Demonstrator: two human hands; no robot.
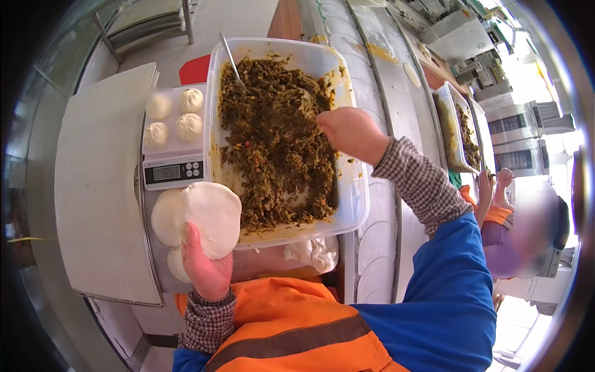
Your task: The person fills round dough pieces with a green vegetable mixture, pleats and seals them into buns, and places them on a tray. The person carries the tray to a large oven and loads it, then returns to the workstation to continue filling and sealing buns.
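Observation:
My left hand [208, 267] holds a flat round dough wrapper [211, 216], thumb on top. More dough wrappers [163, 216] lie beneath and beside it on the work surface. My right hand [355, 135], fingers curled, is over the right side of a large translucent plastic tub [358, 204]. Whether it grips anything is unclear; the area by its fingertips is blurred. Dark chopped filling [283, 158] covers much of the tub's floor. A metal spoon [232, 63] leans in the filling, its handle past the far left rim.
Several pleated buns [188, 127] sit on a digital kitchen scale [174, 173] left of the tub. Pale boards [104, 186] are stacked farther left. A conveyor [379, 251] runs along the right. Beyond it, a co-worker [499, 223] stands by another filling tub [458, 125]. A plastic bag [316, 255] lies below my tub.

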